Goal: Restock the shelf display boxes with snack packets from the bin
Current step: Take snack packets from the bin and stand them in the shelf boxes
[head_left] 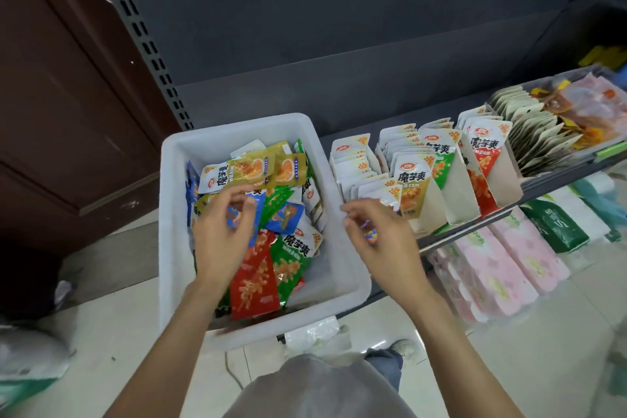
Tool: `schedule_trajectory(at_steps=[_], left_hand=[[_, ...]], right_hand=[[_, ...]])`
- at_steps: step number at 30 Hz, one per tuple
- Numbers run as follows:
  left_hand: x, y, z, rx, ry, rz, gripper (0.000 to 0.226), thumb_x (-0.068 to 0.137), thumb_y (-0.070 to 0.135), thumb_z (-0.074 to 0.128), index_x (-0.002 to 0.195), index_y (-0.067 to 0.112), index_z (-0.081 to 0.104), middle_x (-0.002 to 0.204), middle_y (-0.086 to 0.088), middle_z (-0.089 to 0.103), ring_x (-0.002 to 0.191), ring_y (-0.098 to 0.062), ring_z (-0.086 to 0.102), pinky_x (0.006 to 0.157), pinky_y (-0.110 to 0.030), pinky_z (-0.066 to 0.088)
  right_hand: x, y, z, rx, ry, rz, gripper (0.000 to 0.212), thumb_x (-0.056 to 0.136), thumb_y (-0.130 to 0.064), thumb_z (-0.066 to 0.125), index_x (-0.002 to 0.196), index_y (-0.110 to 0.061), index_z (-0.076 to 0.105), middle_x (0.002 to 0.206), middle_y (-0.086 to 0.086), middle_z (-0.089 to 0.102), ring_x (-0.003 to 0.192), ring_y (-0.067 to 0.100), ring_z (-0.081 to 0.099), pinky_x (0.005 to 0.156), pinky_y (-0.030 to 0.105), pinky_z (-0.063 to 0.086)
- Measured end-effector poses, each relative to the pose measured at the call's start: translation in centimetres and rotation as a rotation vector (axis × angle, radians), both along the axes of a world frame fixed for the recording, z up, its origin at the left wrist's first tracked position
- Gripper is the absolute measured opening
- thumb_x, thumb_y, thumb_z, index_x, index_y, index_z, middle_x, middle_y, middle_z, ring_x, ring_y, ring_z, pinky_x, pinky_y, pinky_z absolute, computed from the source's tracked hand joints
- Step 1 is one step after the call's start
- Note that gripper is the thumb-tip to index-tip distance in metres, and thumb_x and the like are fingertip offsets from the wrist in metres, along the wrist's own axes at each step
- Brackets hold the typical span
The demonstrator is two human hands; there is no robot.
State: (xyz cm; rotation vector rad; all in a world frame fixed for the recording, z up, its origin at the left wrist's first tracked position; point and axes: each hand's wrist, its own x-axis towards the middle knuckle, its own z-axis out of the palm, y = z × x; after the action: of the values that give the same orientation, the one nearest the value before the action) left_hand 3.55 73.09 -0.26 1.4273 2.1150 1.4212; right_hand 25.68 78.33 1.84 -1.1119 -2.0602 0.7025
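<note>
One white plastic bin (176, 180) is seen at the left end of the grey shelf (339, 92), its near edge overhanging the shelf front. A loose heap of snack packets (288, 248) is held in it: gold, blue, green and red ones are mixed, too overlapped to be counted exactly; one red packet (254, 285) lies uppermost at the near side.

Four white display boxes are counted just right of the bin, side by side. The first box (353, 166) is filled with a row of upright packets. The gold-fronted box (412, 187), the green-fronted box (441, 159) and the red-fronted box (485, 153) are likewise stocked with upright packets. Further right, one tray of pale packets (532, 132) and one tray of orange-brown packets (583, 105) are noted.

On the level below, several pink-wrapped packs (502, 268) and one green pack (556, 224) are laid.

Left hand (220, 237): held over the bin, fingers curled, a blue packet (237, 217) pinched between thumb and fingertips.

Right hand (383, 237): held above the bin's right rim, beside the first box, fingers curled around a small blue packet (371, 234), mostly hidden by the hand.

The two hands are held apart.
</note>
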Motion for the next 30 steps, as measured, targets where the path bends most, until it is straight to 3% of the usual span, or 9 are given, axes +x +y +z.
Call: schedule_trajectory(at_steps=[4,8,11,14,16,19,22,25,30], left_hand=[[-3.3,-0.3,-3.0,-0.402,0.192,-0.097,0.035,0.085,0.022,0.065,0.118,0.020,0.057,0.106,0.002,0.063,0.103,-0.019,0.058,0.091,-0.036,0.045],[-2.8,0.6,-4.3,-0.659,0.307,-0.185,0.059,0.087,0.041,0.060,0.139,0.024,0.039,0.139,-0.005,0.037,0.128,-0.026,0.035,0.102,-0.036,0.034],[-2.9,1.2,-4.3,-0.749,0.281,-0.129,0.077,0.083,0.049,0.062,0.146,0.026,0.024,0.146,-0.011,0.024,0.131,-0.033,0.025,0.106,-0.039,0.028],[-3.1,1.5,-3.9,-0.826,0.243,-0.089,0.095,0.077,0.053,0.066,0.149,0.021,0.014,0.143,-0.018,0.026,0.130,-0.038,0.028,0.107,-0.041,0.026],[-3.2,1.3,-3.6,-0.805,0.183,-0.099,0.094,0.074,0.053,0.068,0.147,0.023,0.019,0.138,-0.015,0.037,0.128,-0.035,0.034,0.103,-0.039,0.030],[-3.1,0.0,-2.4,-0.683,-0.147,-0.114,0.082,0.069,0.055,0.072,0.138,0.029,0.036,0.126,-0.001,0.053,0.117,-0.020,0.050,0.090,-0.029,0.038],[-1.4,-1.8,-0.6,-0.602,-0.447,-0.255,0.095,0.053,0.063,0.073,0.136,0.031,0.039,0.119,0.009,0.056,0.103,-0.005,0.057,0.089,-0.023,0.044],[0.9,-2.7,-0.1,-0.406,-0.420,-0.377,0.089,0.055,0.058,0.079,0.132,0.038,0.042,0.122,0.014,0.054,0.106,0.005,0.055,0.090,-0.018,0.045],[3.1,-0.7,2.7,-0.078,-0.517,-0.325,0.045,0.081,0.012,0.071,0.117,0.033,0.052,0.103,0.002,0.063,0.092,-0.002,0.060,0.081,-0.018,0.049]], right_hand=[[-5.9,1.5,-1.9,-0.053,-0.368,0.209,0.025,0.091,-0.019,0.056,0.115,-0.015,0.060,0.105,0.004,0.064,0.093,0.021,0.062,0.077,0.034,0.050],[-10.9,3.0,-4.4,-0.044,-0.777,0.207,0.040,0.096,-0.034,0.048,0.127,-0.010,0.048,0.126,0.013,0.051,0.120,0.033,0.046,0.095,0.042,0.043],[-12.2,3.7,-5.5,-0.098,-0.831,0.185,0.042,0.095,-0.036,0.050,0.127,-0.010,0.044,0.128,0.015,0.044,0.121,0.037,0.044,0.095,0.044,0.043],[-11.9,3.8,-5.7,-0.102,-0.794,0.182,0.038,0.094,-0.035,0.052,0.125,-0.013,0.046,0.125,0.012,0.048,0.119,0.034,0.046,0.093,0.042,0.044],[-11.3,3.7,-5.3,-0.084,-0.724,0.170,0.037,0.094,-0.037,0.052,0.124,-0.015,0.051,0.122,0.010,0.054,0.116,0.030,0.049,0.093,0.038,0.043],[-10.2,3.0,-4.0,-0.346,-0.350,0.036,0.041,0.093,-0.048,0.048,0.112,-0.015,0.062,0.101,0.004,0.069,0.092,0.022,0.065,0.081,0.032,0.049],[-9.0,1.9,-2.8,-0.574,-0.110,0.017,0.050,0.086,-0.059,0.053,0.103,-0.014,0.066,0.086,0.004,0.072,0.074,0.019,0.069,0.075,0.043,0.055],[-7.6,1.1,-1.2,-0.483,-0.024,0.040,0.019,0.086,-0.023,0.067,0.103,-0.016,0.064,0.089,0.003,0.073,0.081,0.017,0.069,0.076,0.037,0.054],[-2.9,1.4,2.3,-0.388,0.287,0.118,0.022,0.087,-0.006,0.065,0.096,-0.026,0.063,0.090,-0.010,0.073,0.084,0.007,0.069,0.074,0.028,0.055]])
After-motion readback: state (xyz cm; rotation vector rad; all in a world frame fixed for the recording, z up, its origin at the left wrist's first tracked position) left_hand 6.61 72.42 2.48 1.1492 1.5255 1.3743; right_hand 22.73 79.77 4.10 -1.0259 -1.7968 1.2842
